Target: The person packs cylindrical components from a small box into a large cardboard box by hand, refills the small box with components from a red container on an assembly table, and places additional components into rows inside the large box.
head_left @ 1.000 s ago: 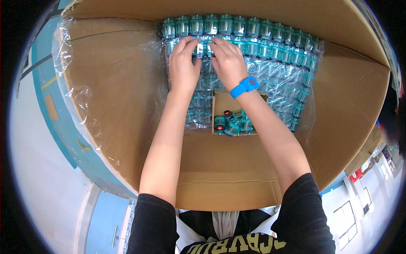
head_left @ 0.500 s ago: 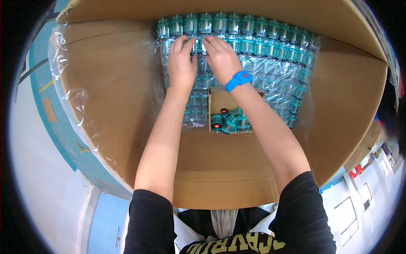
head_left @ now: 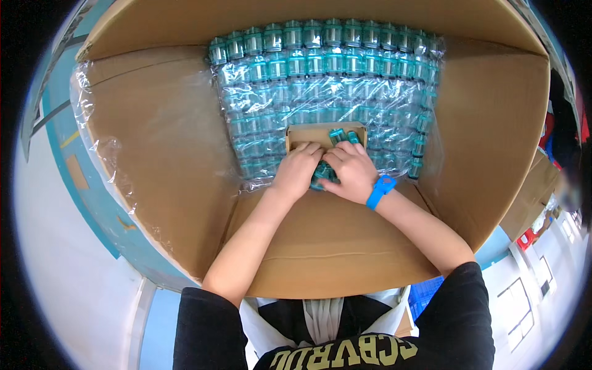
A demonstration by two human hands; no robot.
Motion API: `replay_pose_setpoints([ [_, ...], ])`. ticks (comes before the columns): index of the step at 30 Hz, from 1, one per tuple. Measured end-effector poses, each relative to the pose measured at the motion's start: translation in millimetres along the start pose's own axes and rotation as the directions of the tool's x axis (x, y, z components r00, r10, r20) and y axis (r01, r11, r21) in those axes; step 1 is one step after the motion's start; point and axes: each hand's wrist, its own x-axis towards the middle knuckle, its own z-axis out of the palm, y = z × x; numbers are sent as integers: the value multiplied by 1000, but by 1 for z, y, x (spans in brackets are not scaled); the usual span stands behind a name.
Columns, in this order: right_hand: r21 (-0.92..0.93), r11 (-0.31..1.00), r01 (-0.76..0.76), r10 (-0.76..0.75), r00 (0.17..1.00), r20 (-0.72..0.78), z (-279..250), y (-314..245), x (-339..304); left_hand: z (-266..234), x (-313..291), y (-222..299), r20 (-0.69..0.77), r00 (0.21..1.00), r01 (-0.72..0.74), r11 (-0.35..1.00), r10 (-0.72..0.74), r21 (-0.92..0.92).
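Observation:
Small clear-and-teal cylindrical containers lie loose in a small open cardboard tray. Both my hands reach down into that tray. My left hand has its fingers bent and close together over the left side; whatever is under the fingertips is hidden. Beside it, my right hand, wearing a blue wristband, curls its fingers and thumb about a teal container at the tray's near side. Two more loose containers show just beyond the right fingers. The tray rests on clear plastic film covering rows of similar containers.
A large cardboard carton surrounds the work, its walls rising on all sides. Two uncovered rows of upright containers stand along the far side. Crinkled plastic film covers the nearer rows. A blue crate shows at lower right.
Both hands have come back from the far rows of containers to the small tray. The loose containers inside have shifted, two now lying toward its far right corner.

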Motion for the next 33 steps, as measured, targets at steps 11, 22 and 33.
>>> replay_pose_setpoints([
  [11, 589, 759, -276, 189, 960, 206, -17, -1, 12, -23, 3, -24, 37, 968, -252, 966, 250, 63],
  [22, 391, 881, -267, 440, 766, -468, -24, -22, 81, -50, -2, -11, -305, 749, 22, 482, -588, -876],
  [33, 858, 492, -150, 737, 596, -318, -6, 16, 96, -39, 27, -31, -577, 683, 141, 856, -448, -498],
])
